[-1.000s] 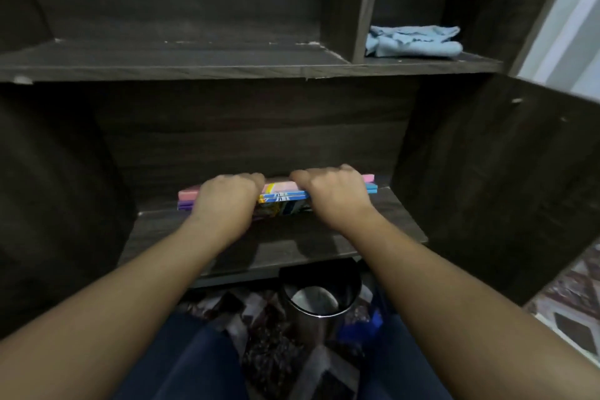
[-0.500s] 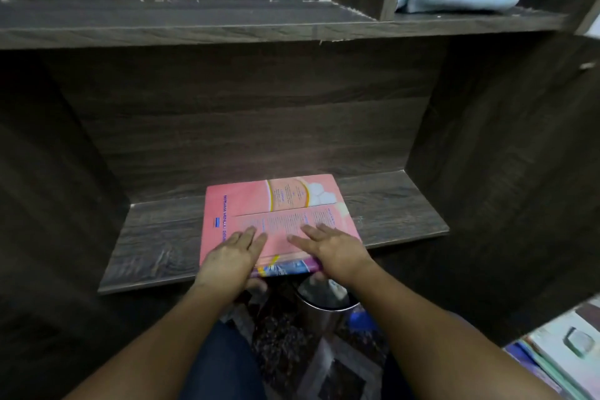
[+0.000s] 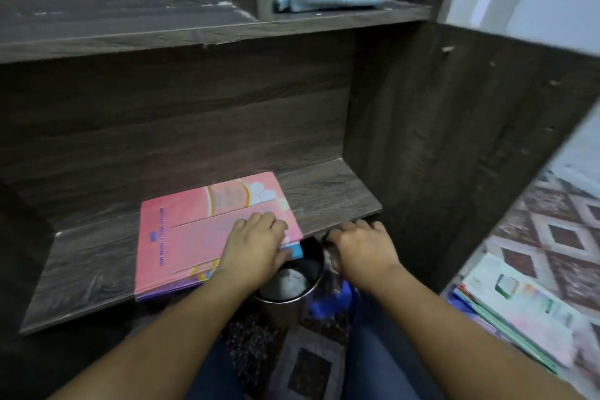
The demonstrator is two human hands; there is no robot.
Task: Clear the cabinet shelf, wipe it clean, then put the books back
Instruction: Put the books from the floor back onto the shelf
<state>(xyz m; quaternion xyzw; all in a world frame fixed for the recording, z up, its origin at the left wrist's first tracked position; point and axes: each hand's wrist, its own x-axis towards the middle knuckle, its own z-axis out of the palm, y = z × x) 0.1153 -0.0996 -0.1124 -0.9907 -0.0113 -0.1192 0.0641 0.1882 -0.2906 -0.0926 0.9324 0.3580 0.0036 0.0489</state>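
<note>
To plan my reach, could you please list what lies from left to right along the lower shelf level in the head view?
pink book → metal bin → right hand → floor books

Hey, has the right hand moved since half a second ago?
Yes. The right hand has left the pink book and gone rightward, to the front edge of the lower shelf.

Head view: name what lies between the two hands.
Between left hand and right hand: the steel bin's dark mouth, below the shelf's front edge; head view.
</note>
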